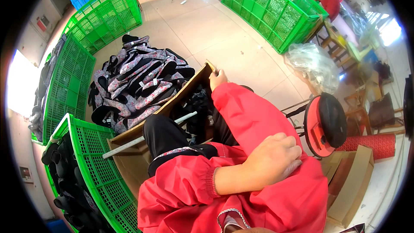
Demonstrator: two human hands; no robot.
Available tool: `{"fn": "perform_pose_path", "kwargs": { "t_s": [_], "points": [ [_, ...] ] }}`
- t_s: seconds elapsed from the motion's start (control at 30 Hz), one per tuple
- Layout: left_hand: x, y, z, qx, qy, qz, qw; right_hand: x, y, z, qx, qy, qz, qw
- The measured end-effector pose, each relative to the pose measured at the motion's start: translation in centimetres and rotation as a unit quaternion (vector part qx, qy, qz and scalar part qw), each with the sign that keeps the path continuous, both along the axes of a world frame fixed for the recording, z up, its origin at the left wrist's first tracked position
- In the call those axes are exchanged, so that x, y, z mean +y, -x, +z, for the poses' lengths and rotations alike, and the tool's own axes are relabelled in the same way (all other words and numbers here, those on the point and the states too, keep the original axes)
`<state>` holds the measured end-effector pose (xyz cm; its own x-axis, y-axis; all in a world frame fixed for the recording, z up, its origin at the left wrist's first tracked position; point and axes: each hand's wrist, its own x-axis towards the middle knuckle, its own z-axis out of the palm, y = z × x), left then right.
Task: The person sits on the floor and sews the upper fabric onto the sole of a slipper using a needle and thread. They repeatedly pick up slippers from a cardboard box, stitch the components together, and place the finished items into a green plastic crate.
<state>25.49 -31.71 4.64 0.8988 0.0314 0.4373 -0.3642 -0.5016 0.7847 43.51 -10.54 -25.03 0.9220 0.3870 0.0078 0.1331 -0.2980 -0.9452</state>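
Note:
My left hand (276, 159) lies across my right arm, its fingers curled into the red sleeve (254, 114). Reaching forward, my right hand (218, 79) grips the top edge of a cardboard box (172, 99) between my knees. Dark material (196, 108) fills part of the box, too shadowed to name. A white rod (148, 135) slants across the box near my left knee. On my lap lies a black piece with a floral band (183, 150). Just beyond the box, a heap of floral-and-black fabric pieces (138, 80), slipper-like in shape, covers the floor.
Green plastic crates stand at left (69, 90), near left (105, 164), far left (105, 15) and far right (269, 8); the near one holds black pieces (64, 181). At right are a plastic bag (315, 67), a round-seated stool (325, 125) and flattened cardboard (351, 185). Another person (330, 2) sits farther off.

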Motion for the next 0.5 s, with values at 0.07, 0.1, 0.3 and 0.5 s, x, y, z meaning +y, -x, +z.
{"fn": "perform_pose_path", "kwargs": {
  "t_s": [0.07, 0.1, 0.3, 0.5],
  "points": [
    [-0.5, -0.5, 0.1, -0.047, -0.015, 0.008, 0.999, -0.5, 1.3, -2.3, 0.004, -0.039, 0.038, 0.999],
    [-0.7, -0.7, 0.0, -0.067, -0.019, 0.014, 0.997, -0.5, 2.1, -3.3, -0.002, -0.012, 0.027, 1.0],
    [-1.0, -2.6, -0.9, -0.079, 0.078, 0.029, 0.993, 0.4, 5.2, -6.0, 0.002, 0.029, 0.025, 0.999],
    [-3.1, -2.8, 0.3, -0.105, 0.14, -0.083, 0.981, 1.9, 9.2, -4.4, 0.023, 0.07, 0.064, 0.995]
  ]
}}
